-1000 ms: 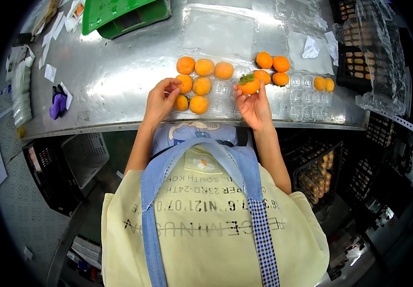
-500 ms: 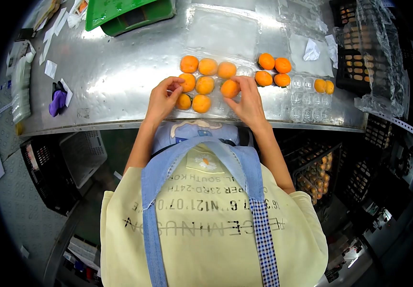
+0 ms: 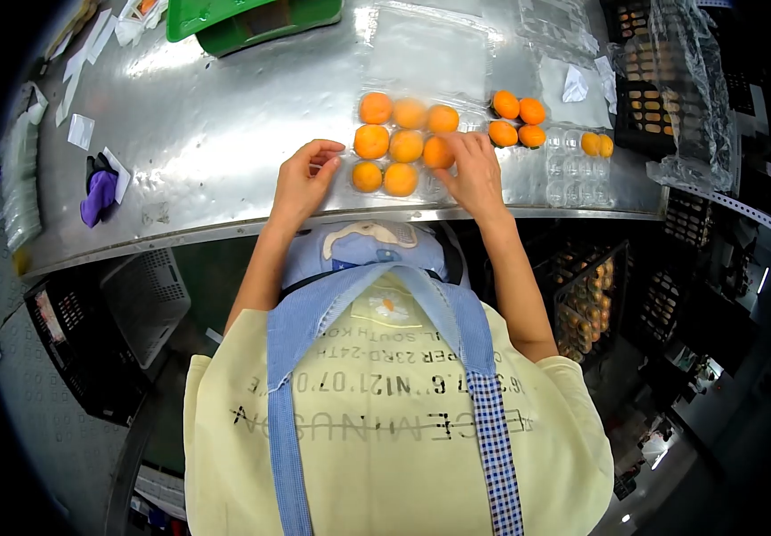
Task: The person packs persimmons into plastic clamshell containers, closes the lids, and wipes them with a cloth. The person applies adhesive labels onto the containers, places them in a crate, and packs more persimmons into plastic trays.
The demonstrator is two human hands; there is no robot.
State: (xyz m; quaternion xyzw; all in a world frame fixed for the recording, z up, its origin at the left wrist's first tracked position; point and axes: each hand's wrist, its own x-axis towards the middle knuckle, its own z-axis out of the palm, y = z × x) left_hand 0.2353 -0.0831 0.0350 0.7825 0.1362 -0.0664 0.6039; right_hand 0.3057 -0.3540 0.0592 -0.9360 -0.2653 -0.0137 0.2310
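Several orange persimmons [image 3: 405,146] sit in rows in a clear plastic tray [image 3: 427,189] on the metal table in front of me. My right hand [image 3: 477,177] has its fingers around the persimmon at the right end of the middle row [image 3: 436,153]. Left of the tray, my left hand [image 3: 305,181] holds nothing. Its thumb and fingers are apart, close to the fruit but not on it.
More persimmons [image 3: 517,121] sit in a group to the right. Beyond them is a clear tray with small cups [image 3: 573,170], holding two orange fruits. A green bin [image 3: 265,27] stands at the back, a purple item [image 3: 100,196] lies left, and black crates [image 3: 649,112] stand right.
My left hand has come off the persimmons at the tray's left side. My right hand stays on the same persimmon. The whole view has shifted slightly.
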